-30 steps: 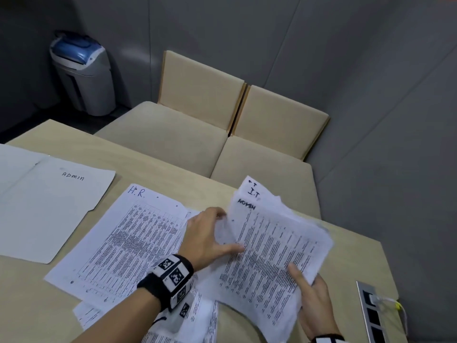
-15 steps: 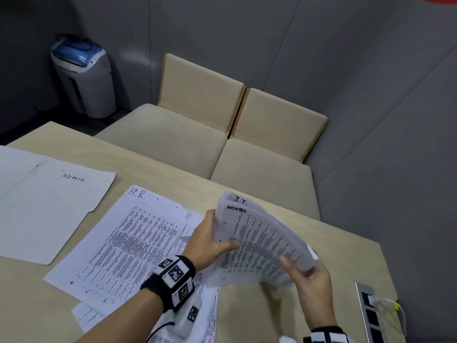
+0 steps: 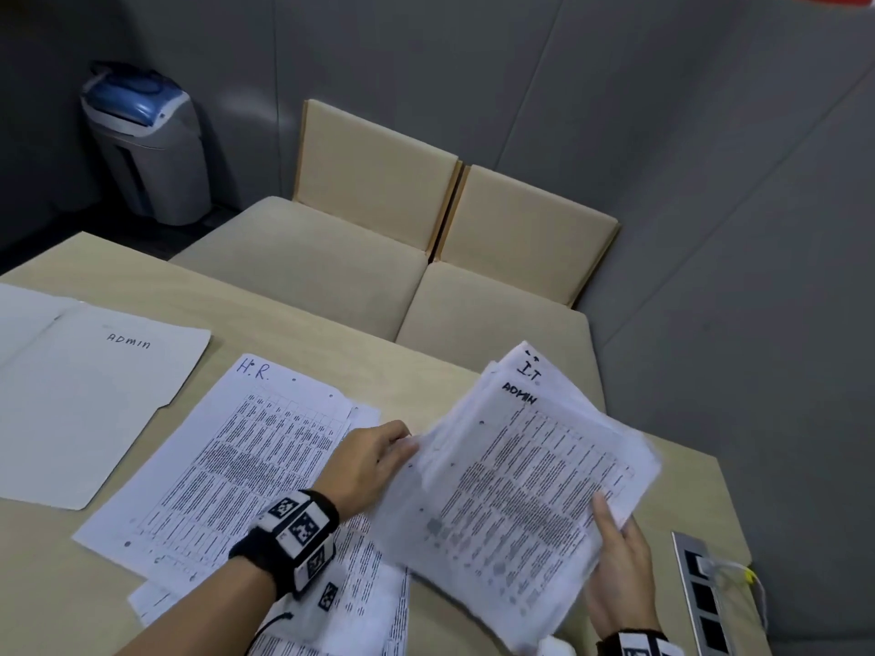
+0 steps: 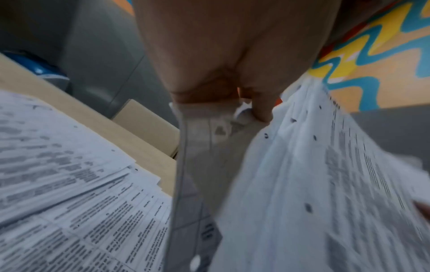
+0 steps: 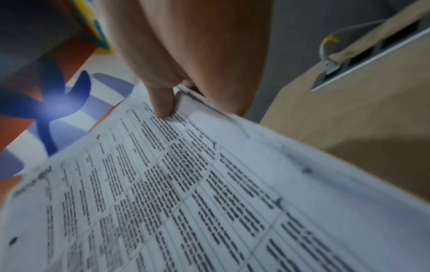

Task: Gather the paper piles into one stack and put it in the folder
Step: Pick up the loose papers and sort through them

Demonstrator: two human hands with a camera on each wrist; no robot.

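Observation:
A bundle of printed sheets (image 3: 521, 471), topped by pages marked "ADMIN" and "I.T", hangs above the table's right part. My left hand (image 3: 379, 454) pinches its left edge; the left wrist view shows my thumb (image 4: 260, 108) on the paper (image 4: 314, 184). My right hand (image 3: 615, 556) holds its lower right edge, thumb (image 5: 163, 104) on top of the sheets (image 5: 209, 193). A pile marked "H.R." (image 3: 227, 456) lies flat on the table, with more sheets (image 3: 364, 594) under my left wrist. The white folder (image 3: 80, 400) labelled "ADMIN" lies at the left.
The wooden table (image 3: 293, 333) ends just beyond the papers. A socket strip (image 3: 700, 594) with a plugged cable sits at the right edge. Two beige seats (image 3: 379, 258) stand behind the table, and a grey bin (image 3: 147, 149) stands in the far left corner.
The held bundle was tipped up on edge half a second ago; now it lies flatter and facing up again, slightly farther right. Both hands keep their hold.

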